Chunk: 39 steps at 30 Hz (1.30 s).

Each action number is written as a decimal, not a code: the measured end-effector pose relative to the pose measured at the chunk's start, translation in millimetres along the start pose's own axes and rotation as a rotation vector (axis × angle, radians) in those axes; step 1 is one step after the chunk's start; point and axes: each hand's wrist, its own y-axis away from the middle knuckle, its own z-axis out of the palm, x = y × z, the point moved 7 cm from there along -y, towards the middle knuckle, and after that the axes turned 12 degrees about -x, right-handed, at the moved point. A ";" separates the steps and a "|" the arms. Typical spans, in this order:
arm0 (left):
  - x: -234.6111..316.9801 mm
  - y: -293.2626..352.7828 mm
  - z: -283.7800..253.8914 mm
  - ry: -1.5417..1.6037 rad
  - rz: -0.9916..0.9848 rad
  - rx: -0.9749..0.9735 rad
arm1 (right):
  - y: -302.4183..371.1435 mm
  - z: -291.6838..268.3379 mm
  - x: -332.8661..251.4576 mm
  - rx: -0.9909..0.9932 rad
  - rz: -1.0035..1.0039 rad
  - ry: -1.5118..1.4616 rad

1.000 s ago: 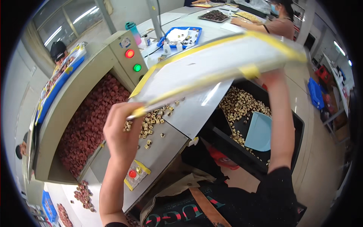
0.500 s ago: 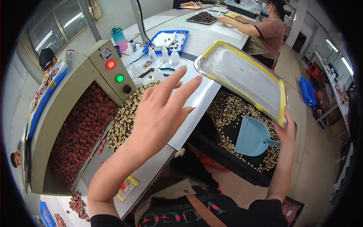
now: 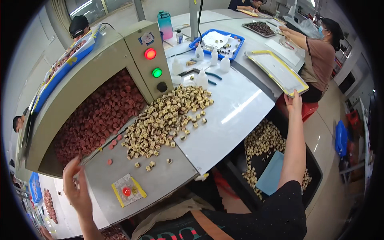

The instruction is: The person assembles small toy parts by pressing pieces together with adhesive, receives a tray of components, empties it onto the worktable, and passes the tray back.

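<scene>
My right hand (image 3: 295, 104) stretches far forward and grips the near corner of a shallow metal tray (image 3: 276, 71) edged with yellow tape. The tray is over the far part of the table, near the co-worker. On the left my left hand (image 3: 77, 188) is raised by the lower corner of the beige machine (image 3: 114, 47), fingers apart and holding nothing. Inside the machine's opening lies a heap of dull red discs (image 3: 102, 116). Beside it a pile of small cream-and-brown, button-like pieces (image 3: 164, 120) spreads over the tabletop (image 3: 236, 108).
A black bin (image 3: 314, 184) at lower right holds more cream pieces and a blue dustpan (image 3: 270, 174). White squeeze bottles (image 3: 225, 64), pliers (image 3: 206, 73) and a blue tray (image 3: 240, 47) stand farther back. A masked co-worker (image 3: 320, 56) sits at far right beside a red stool (image 3: 308, 111).
My right hand has carried the tray away from above the bin, forward over the table. The left hand has swung left and down, off the pile. The view has turned left.
</scene>
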 end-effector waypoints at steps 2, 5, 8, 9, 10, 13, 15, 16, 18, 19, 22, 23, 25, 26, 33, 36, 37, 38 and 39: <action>-39.2 25.7 -20.7 0.082 -0.176 0.108 | -28.0 18.9 16.3 0.044 -0.001 0.060; -89.3 49.5 -37.4 0.197 -0.210 0.230 | -66.4 20.1 23.5 0.148 0.000 0.045; -111.5 52.8 -44.4 0.237 -0.239 0.386 | -94.4 0.9 15.5 0.307 0.000 0.057; -115.4 50.5 -44.3 0.239 -0.232 0.383 | -96.9 -7.6 12.4 0.356 0.011 0.052; -116.8 51.0 -42.5 0.287 -0.248 0.402 | -102.0 -13.2 9.2 0.354 0.004 0.052; -113.9 49.9 -39.7 0.347 -0.265 0.387 | -104.0 -16.5 -6.8 0.203 -0.078 -0.018; -99.5 62.4 -49.7 0.330 -0.289 0.360 | -67.9 -20.8 -5.0 0.407 0.100 0.204; -86.8 60.0 -45.5 0.360 -0.274 0.319 | -65.1 -38.0 -27.5 0.361 -0.017 0.214; -69.7 46.7 -31.5 0.330 -0.215 0.229 | -38.0 -13.2 -2.6 0.292 -0.105 0.055; -60.1 59.3 -36.7 0.294 -0.166 0.191 | -3.0 20.4 10.1 0.061 -0.040 -0.169; 5.1 67.3 -37.4 0.251 0.194 0.032 | 176.5 127.8 -3.8 -0.793 0.429 -0.341; 32.8 70.9 -41.7 0.200 0.394 -0.045 | 248.0 143.3 -1.9 -0.883 0.486 -0.109; 82.6 90.3 -62.6 0.321 0.510 -0.133 | 378.1 170.1 25.1 -1.314 0.817 0.493; 98.2 105.2 -71.6 0.293 0.598 -0.164 | 449.2 198.1 44.5 -1.479 1.071 0.667; 139.6 204.5 -131.0 0.457 0.723 0.031 | 666.5 203.8 250.3 -1.808 0.228 1.463; 122.8 242.0 -150.8 0.387 0.704 0.032 | 738.6 182.2 295.0 -2.064 0.158 1.690; 114.2 256.1 -160.1 0.354 0.689 0.039 | 750.2 184.5 286.3 -2.073 0.151 1.696; 103.9 270.1 -169.5 0.319 0.671 0.047 | 754.9 191.2 268.8 -2.016 0.277 1.599; 93.7 283.3 -178.5 0.287 0.655 0.053 | 756.7 195.0 252.3 -1.952 0.399 1.501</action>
